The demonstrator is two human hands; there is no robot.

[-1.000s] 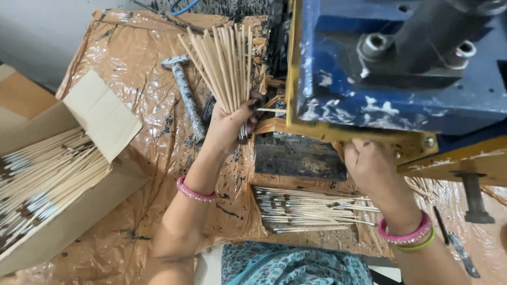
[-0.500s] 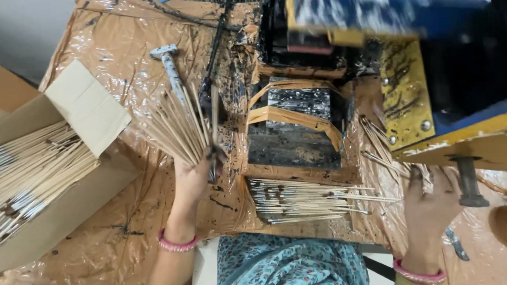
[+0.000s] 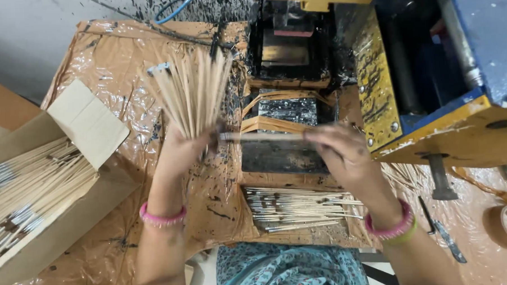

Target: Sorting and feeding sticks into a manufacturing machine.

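1. The left hand (image 3: 182,150) squeezed a fan of thin sticks (image 3: 193,91), pointing toward 12 o'clock.
2. The right hand (image 3: 338,151), at 3 o'clock, pinched maybe one blurry stick (image 3: 262,136) between them.

A single view is supplied, taken from a head-worn camera looking steeply down and slightly forward over the counter (image 3: 121,63). The scene is seen at close, arm's-length range. The machine (image 3: 430,69) is cut off at upper right, the cardboard box (image 3: 59,222) at the left edge.
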